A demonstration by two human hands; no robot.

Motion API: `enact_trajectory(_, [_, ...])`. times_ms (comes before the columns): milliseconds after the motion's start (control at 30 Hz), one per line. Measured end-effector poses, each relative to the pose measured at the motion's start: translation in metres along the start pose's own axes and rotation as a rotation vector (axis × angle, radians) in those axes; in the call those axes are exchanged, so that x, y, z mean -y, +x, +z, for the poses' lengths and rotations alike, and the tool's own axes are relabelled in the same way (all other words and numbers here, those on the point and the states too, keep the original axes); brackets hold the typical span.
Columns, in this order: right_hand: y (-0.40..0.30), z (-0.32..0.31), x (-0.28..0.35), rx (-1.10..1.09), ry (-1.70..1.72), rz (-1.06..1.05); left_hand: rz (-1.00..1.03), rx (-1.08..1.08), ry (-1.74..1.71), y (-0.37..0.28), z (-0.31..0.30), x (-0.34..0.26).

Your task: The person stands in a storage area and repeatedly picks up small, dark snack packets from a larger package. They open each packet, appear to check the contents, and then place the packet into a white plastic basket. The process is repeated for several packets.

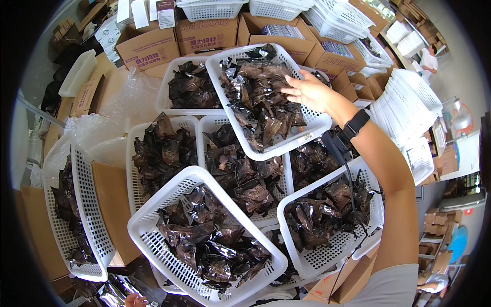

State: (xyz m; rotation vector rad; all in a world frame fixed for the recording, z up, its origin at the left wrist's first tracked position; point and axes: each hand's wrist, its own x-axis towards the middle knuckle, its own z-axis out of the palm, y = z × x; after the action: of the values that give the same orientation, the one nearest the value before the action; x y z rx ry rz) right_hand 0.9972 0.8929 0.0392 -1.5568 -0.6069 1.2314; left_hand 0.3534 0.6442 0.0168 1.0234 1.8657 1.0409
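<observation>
My right hand [307, 91], with a black strap and cabled device at the wrist, reaches over the right side of the upper white plastic basket [264, 155]. Its fingers are spread at the edge of a heap of dark, shiny plastic packets [264, 82]; whether they touch a packet is unclear. At the bottom edge, only the fingertips of my left hand [135, 301] show, beside silvery black film packets [115, 293]. What the left hand holds cannot be made out. A large white basket of dark packets [134, 226] lies tilted in front of me.
More packet-filled baskets lie around and beneath, one standing tilted at the left [94, 215] beside a cardboard box [111, 215]. Open printed cartons [207, 36] line the back. Clear plastic film [126, 96] lies at the left, stacked white baskets [406, 107] at the right. Two people are farther off at the right.
</observation>
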Motion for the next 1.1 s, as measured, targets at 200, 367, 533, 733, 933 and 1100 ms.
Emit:
enact_trajectory(200, [-0.036, -0.014, 0.001, -0.039, -0.044, -0.09, 0.132, -0.01, 0.068, 0.0, -0.037, 0.009])
enact_trajectory(367, [-0.102, -0.023, 0.005, -0.062, -0.01, -0.212, 0.287, -0.107, 0.148, 0.031, -0.114, 0.068])
enact_trajectory(533, [-0.237, 0.054, 0.007, -0.024, -0.328, -0.339, 0.338, -0.216, 0.225, 0.041, -0.154, 0.062])
enact_trajectory(733, [-0.394, 0.174, -0.081, 0.062, -0.559, -0.383, 0.741, 0.242, 0.491, 0.094, -0.201, 0.059])
enact_trajectory(933, [-0.486, 0.32, -0.178, 0.454, -0.505, -0.426, 0.803, 0.416, 1.058, 0.107, -0.23, 0.082])
enact_trajectory(1100, [-0.509, 0.396, -0.229, 0.654, -0.496, -0.452, 0.854, 0.388, 1.073, 0.134, -0.233, 0.099])
